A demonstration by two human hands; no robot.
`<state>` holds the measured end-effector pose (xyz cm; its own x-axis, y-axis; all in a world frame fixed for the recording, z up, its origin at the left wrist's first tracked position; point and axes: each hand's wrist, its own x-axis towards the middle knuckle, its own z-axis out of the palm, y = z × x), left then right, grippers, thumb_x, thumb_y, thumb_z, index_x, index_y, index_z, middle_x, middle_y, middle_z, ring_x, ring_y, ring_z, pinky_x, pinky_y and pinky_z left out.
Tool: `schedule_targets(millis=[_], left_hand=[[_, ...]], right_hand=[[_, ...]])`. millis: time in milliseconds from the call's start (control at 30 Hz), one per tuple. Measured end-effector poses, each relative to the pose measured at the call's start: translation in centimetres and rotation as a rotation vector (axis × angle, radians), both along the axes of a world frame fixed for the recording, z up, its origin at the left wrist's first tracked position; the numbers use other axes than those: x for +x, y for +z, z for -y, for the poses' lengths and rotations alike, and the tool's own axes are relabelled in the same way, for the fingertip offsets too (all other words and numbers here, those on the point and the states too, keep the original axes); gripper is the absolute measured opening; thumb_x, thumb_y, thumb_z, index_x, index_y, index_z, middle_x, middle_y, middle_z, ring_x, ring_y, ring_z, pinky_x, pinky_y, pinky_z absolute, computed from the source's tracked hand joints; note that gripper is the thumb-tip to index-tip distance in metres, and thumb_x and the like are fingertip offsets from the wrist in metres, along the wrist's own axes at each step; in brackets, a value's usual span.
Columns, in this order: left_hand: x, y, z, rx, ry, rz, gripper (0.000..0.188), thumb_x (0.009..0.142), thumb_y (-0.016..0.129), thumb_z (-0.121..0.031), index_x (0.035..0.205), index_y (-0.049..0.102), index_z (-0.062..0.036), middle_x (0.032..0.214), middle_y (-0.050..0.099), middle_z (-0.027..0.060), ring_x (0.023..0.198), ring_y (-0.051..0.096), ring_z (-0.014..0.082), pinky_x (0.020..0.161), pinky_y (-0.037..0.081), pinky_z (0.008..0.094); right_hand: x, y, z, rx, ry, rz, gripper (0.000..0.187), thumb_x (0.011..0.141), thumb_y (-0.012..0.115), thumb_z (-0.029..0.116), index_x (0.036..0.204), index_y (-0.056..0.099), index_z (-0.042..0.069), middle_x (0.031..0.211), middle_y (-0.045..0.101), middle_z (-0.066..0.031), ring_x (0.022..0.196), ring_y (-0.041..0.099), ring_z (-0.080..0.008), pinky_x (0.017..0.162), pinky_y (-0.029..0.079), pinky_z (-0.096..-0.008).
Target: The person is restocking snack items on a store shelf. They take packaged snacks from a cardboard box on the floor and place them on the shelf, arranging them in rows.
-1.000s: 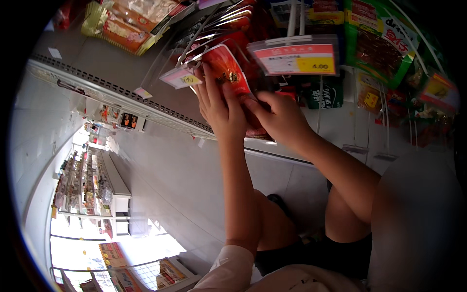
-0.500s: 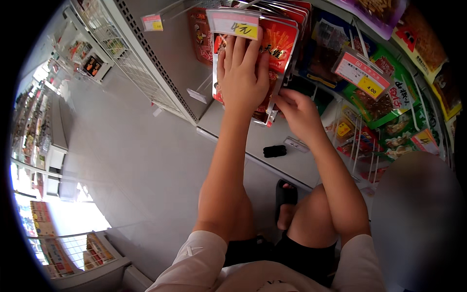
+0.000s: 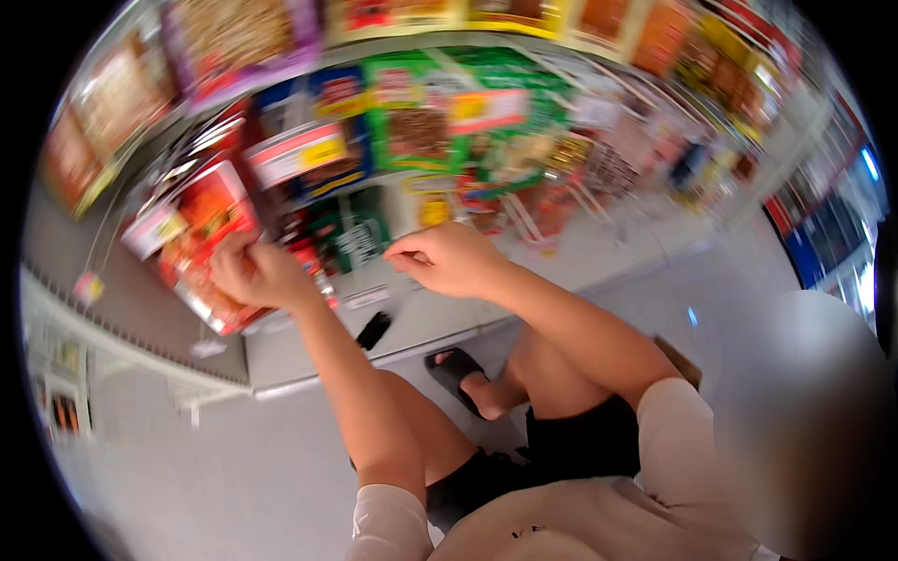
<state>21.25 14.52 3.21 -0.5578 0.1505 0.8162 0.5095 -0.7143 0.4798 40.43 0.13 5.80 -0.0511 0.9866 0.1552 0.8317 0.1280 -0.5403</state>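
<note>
My left hand (image 3: 254,269) is curled closed in front of the red snack packets (image 3: 217,201) hanging at the left end of the shelf. Blur and the curled fingers hide whether it grips anything. A price tag in a clear holder (image 3: 157,230) hangs before these packets. My right hand (image 3: 454,259) is apart from the goods, above the shelf base, its fingers drawn together with nothing visible in them. Behind it hang green snack packets (image 3: 418,136) and a dark green packet (image 3: 351,229). A small black object (image 3: 374,331) lies on the shelf base below, between my forearms.
The white shelf base (image 3: 290,363) ends in an edge just in front of my feet. A purple packet (image 3: 241,47) and yellow-edged packets line the upper shelf. Metal hooks with price tags (image 3: 297,154) jut out. A blurred rounded shape (image 3: 804,402) fills the lower right.
My view has swung right, so the shelf sits further left. My left hand, spread flat on the red packet before, is now curled. My right hand has come away from the packet's edge.
</note>
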Motion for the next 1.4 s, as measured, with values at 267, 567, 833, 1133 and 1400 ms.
schedule_targets(millis=[267,567,833,1133,1400], left_hand=[[8.8,-0.1,5.3,0.056,-0.355,0.016,0.019,0.069,0.048,0.014,0.067,0.057,-0.0024,0.074,0.060,0.0065,0.076,0.054,0.0244,0.073,0.045,0.0357],[9.6,-10.2,14.6,-0.647,-0.943,-1.032,0.016,0.084,0.056,0.001,0.085,0.070,-0.0074,0.087,0.070,0.0089,0.084,0.064,0.0294,0.084,0.051,0.0349],[13.3,-11.7,18.4,-1.201,-0.754,-1.883,0.038,0.095,0.062,-0.041,0.120,0.071,-0.0136,0.108,0.074,0.0165,0.098,0.072,0.0321,0.085,0.054,0.0423],[14.9,-8.6,22.7,-1.115,-0.310,-2.096,0.041,0.093,0.056,-0.042,0.118,0.070,-0.0133,0.113,0.071,0.0168,0.107,0.067,0.0399,0.089,0.053,0.0499],[12.1,-3.8,27.7,-1.160,-0.217,-1.933,0.029,0.085,0.065,-0.027,0.108,0.071,-0.0102,0.105,0.072,0.0178,0.102,0.067,0.0399,0.085,0.054,0.0505]], right_hand=[[14.1,-3.5,23.4,0.346,-0.703,-0.439,0.022,0.100,0.062,0.016,0.116,0.072,0.006,0.101,0.077,-0.0100,0.090,0.074,-0.0160,0.076,0.057,-0.0295],[12.6,-23.2,55.0,-0.222,-1.081,0.035,0.036,0.102,0.051,0.035,0.101,0.073,0.006,0.095,0.073,-0.0181,0.090,0.068,-0.0396,0.081,0.053,-0.0477],[7.5,-26.9,53.6,-0.320,-1.140,-0.109,0.042,0.098,0.045,0.035,0.078,0.071,0.009,0.080,0.071,-0.0174,0.078,0.067,-0.0390,0.071,0.052,-0.0525],[16.8,-26.0,50.7,-0.826,-0.642,-0.220,0.038,0.093,0.053,0.035,0.111,0.075,0.010,0.111,0.072,-0.0191,0.106,0.068,-0.0366,0.092,0.053,-0.0477],[25.4,-45.5,47.2,-1.117,-0.981,-0.247,0.069,0.086,0.070,0.038,0.146,0.049,0.010,0.148,0.051,-0.0202,0.131,0.055,-0.0383,0.106,0.047,-0.0500]])
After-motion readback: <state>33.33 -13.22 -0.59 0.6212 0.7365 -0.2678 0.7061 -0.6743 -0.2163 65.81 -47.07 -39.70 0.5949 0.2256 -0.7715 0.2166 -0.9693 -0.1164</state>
